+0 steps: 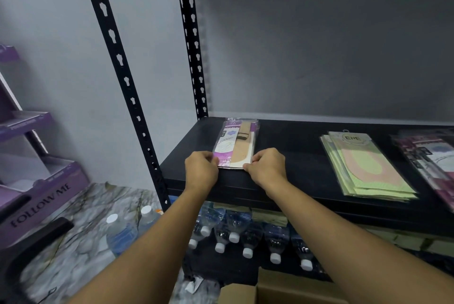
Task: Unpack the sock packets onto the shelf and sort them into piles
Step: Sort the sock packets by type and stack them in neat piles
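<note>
Flat on the black shelf (pixel 294 136), at its left end: purple pile (pixel 235 143) of clear-wrapped packets, beige sock showing down the right half of the top one, long side running front to back, near edge just behind the shelf's front lip. Pinched at both near corners, left hand (pixel 200 166) and right hand (pixel 266 166). Toward the shelf's middle, well apart: green pile (pixel 368 166), several packets slightly fanned, top one pale green with a pink patch and a round "ENE" label at its far end. At the shelf's right, cut by the frame edge: pink pile (pixel 432 156), dark pink and white packets, loosely fanned.
</note>
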